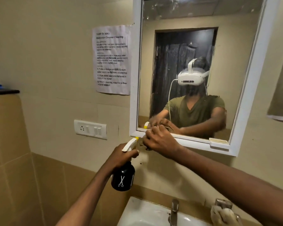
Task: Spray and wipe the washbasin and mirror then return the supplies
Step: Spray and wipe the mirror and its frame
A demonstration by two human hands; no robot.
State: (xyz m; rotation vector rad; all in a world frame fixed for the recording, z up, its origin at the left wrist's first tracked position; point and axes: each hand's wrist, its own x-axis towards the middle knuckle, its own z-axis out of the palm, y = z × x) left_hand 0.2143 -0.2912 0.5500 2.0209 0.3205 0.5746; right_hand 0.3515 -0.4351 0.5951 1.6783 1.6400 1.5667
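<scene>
Black and glossy, the bottle (123, 177) hangs from our left hand (121, 154), whose fingers curl round its neck under the white trigger head, the yellow nozzle pointing up toward the mirror (178, 62). Our right hand (160, 141) is closed on a brownish cloth (143, 145), bunched so that little of it shows, and holds it at the lower left corner of the white mirror frame (135, 79), just beside the nozzle. We cannot tell whether the cloth touches the glass or only the frame's bottom edge.

The two hands sit near each other, with scant room between them; both forearms cross the open space above the basin (144, 214). The basin lies at the bottom edge of our view, its white rim partly cut off, with the tap (174, 211) upright at its back edge. A second crumpled rag (222, 213) rests to the right of the tap.

Left of the mirror, a printed sheet (112, 59) is stuck to the wall, its right edge meeting the frame. Below it a white switch plate (90, 129) stands clear of the hands. The mirror's upper glass carries streaks and spots.
</scene>
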